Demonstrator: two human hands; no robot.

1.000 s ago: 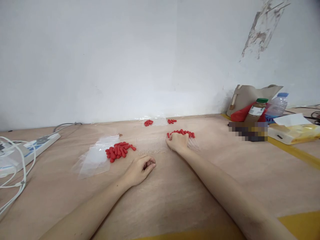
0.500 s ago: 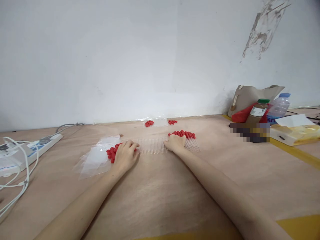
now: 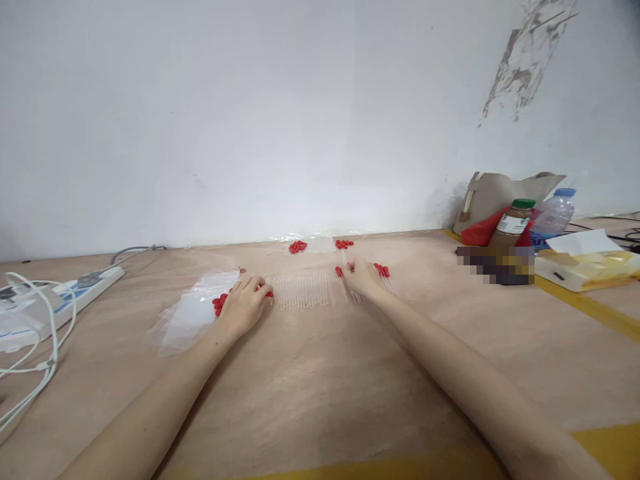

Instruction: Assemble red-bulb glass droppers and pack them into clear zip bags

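My left hand (image 3: 245, 307) rests over a pile of red rubber bulbs (image 3: 220, 305), its fingers curled down and closed around a red bulb at the fingertips. A row of thin clear tubes (image 3: 303, 291) lies side by side between my hands. My right hand (image 3: 367, 280) is pinched closed, and a thin clear tube seems to rise from its fingertips; the far end is hard to make out. Partly hidden under that hand are tubes fitted with red bulbs (image 3: 383, 270), laid in a row. One red bulb (image 3: 339, 272) shows just left of its fingers.
Clear plastic bags (image 3: 187, 323) lie left of the pile. Small red groups (image 3: 298, 247) sit near the wall. A power strip (image 3: 65, 310) with white cables is at far left. On the right stand a green-capped bottle (image 3: 515, 223), a clear bottle (image 3: 556, 212) and a grey bag (image 3: 500, 190).
My right hand has moved right from the row of bare tubes to above the red-bulbed tubes. My left hand has shifted slightly left over the bulb pile.
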